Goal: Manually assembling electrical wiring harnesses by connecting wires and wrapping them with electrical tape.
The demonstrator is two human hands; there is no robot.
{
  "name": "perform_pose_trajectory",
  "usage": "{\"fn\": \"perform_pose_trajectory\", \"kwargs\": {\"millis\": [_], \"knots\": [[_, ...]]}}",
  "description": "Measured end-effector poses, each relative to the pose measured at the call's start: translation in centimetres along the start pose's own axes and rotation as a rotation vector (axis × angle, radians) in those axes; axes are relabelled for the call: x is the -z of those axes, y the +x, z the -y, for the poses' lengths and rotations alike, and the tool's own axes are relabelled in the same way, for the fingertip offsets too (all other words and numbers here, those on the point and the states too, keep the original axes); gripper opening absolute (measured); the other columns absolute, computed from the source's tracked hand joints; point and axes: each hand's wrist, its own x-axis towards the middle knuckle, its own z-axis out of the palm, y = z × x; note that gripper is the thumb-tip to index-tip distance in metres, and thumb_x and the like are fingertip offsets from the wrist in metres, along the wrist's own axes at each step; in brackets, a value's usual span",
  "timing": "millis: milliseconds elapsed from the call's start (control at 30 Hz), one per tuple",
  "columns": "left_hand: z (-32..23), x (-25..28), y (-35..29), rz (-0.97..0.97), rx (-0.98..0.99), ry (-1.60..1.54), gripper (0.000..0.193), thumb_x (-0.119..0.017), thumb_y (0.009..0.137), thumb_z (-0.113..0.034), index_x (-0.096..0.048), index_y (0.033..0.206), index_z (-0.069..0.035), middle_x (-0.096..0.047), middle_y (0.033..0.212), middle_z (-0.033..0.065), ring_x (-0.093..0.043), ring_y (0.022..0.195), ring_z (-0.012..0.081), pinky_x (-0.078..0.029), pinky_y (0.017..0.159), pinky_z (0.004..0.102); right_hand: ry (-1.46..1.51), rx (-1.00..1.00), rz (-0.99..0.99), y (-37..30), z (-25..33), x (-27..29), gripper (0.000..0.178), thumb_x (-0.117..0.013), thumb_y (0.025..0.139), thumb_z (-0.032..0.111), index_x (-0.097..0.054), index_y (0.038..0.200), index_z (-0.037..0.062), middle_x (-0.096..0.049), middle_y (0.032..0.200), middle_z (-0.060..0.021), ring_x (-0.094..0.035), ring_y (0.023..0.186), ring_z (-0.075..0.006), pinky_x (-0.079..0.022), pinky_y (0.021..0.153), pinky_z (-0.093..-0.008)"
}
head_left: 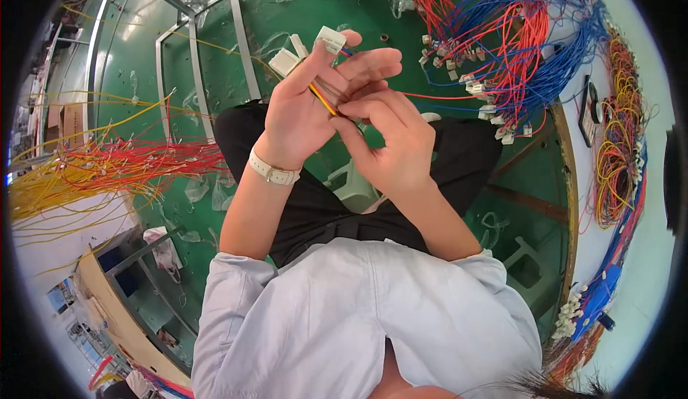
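At the frame's upper centre, your left hand (299, 108) was half-curled, holding white connectors (284, 62); your right hand (401, 141) pinched their yellow wire (323, 99) with closed fingertips. Red wires (143, 159) crowded the left, blue wires (562, 65) the upper right; a metal frame (244, 44) stood upper left.

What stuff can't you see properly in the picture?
In the head view:
Where the thin yellow wire ends: fingers of the right hand cover it.
Slots in the upper white connector, at the left hand: too small to count.
The pale stool: mostly hidden by black trousers.
Hanging yellow wires: cut off by the dark rim.
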Motion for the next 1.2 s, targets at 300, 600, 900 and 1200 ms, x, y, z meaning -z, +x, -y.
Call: {"fn": "perform_pose_trajectory", "kwargs": {"millis": [300, 600, 900, 1200], "knots": [[1.4, 1.1, -1.3, -0.091, 0.021, -0.045, 0.042, -0.028, 0.101, -0.039, -0.047, 0.127, -0.012, -0.050, 0.132, 0.0201, -0.044, 0.124, 0.0318, -0.038, 0.098, 0.0442, 0.085, -0.174, 0.125, -1.6, -0.6, -0.5, 0.013, -0.067, 0.080, 0.005, -0.057, 0.087, 0.0008, -0.060, 0.080, -0.0095, -0.063, 0.070, -0.0222, -0.051, 0.062, -0.0305], [2.0, 1.1, -2.0, -0.180, -0.007, -0.096, 0.039, -0.029, 0.102, -0.030, -0.049, 0.122, -0.003, -0.063, 0.114, 0.0140, -0.055, 0.112, 0.0311, -0.040, 0.100, 0.0423, 0.220, -0.234, 0.134, -2.2, -1.2, -0.5, 0.011, -0.063, 0.085, 0.010, -0.056, 0.086, 0.0027, -0.058, 0.078, -0.0116, -0.058, 0.066, -0.0273, -0.045, 0.055, -0.0344], [0.6, 2.8, -1.9, -0.191, -0.038, -0.098, 0.037, -0.033, 0.101, -0.033, -0.049, 0.121, -0.007, -0.062, 0.116, 0.0148, -0.055, 0.113, 0.0295, -0.041, 0.100, 0.0403, 0.548, -0.730, 0.390, -2.1, -0.1, 2.0, 0.015, -0.060, 0.090, 0.013, -0.055, 0.097, 0.0013, -0.059, 0.062, -0.0056, -0.054, 0.051, -0.0121, -0.040, 0.047, -0.0275], [1.6, 0.6, -1.4, -0.249, -0.149, 0.278, 0.037, -0.029, 0.102, -0.032, -0.047, 0.121, -0.005, -0.063, 0.110, 0.0146, -0.057, 0.110, 0.0283, -0.039, 0.099, 0.0405, 0.101, -0.163, 0.231, -2.4, -2.0, -1.1, 0.017, -0.069, 0.082, 0.009, -0.057, 0.093, 0.0039, -0.060, 0.064, -0.0090, -0.058, 0.051, -0.0176, -0.045, 0.048, -0.0288]]}}
